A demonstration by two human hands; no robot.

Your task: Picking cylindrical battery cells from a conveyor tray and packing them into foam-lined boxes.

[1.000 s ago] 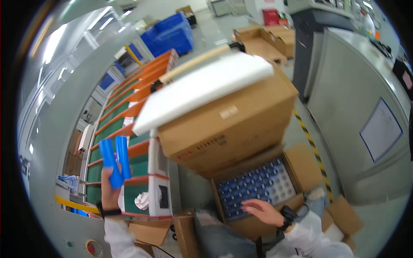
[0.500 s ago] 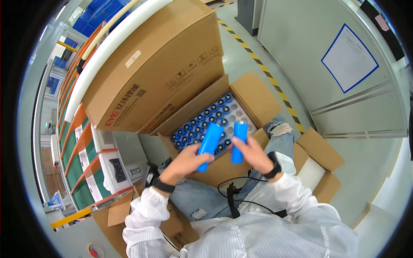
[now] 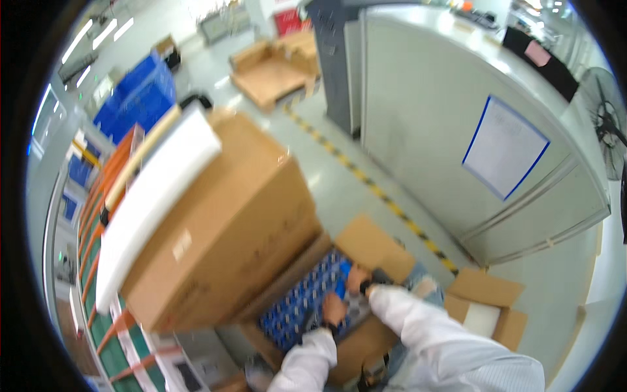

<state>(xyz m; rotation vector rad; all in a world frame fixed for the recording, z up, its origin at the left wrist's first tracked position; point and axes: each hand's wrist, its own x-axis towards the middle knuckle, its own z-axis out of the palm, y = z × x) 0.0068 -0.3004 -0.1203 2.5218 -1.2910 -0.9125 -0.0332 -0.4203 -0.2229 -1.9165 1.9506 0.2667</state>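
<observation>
An open cardboard box (image 3: 366, 333) in front of me holds upright blue cylindrical battery cells (image 3: 294, 307) in rows on a pale tray with round hollows. Both of my hands reach down into it, near its far right side. My right hand (image 3: 357, 279) is closed on a blue battery cell (image 3: 345, 268). Just nearer and to its left, my left hand (image 3: 334, 309) is closed at the lower end of another blue battery cell (image 3: 340, 289). Motion blur softens the fingers, and both cells are partly hidden by them.
A large closed carton (image 3: 228, 228) stands beyond the box on the left, with a white padded bar (image 3: 157, 202) beside it. A smaller open carton (image 3: 486, 287) sits at my right. A grey partition (image 3: 424, 111) and a yellow-black floor stripe (image 3: 372, 186) lie beyond.
Both hands have moved forward and down from above the near side of the box into its far right part, with the blue cells. The view has tilted up, showing more floor.
</observation>
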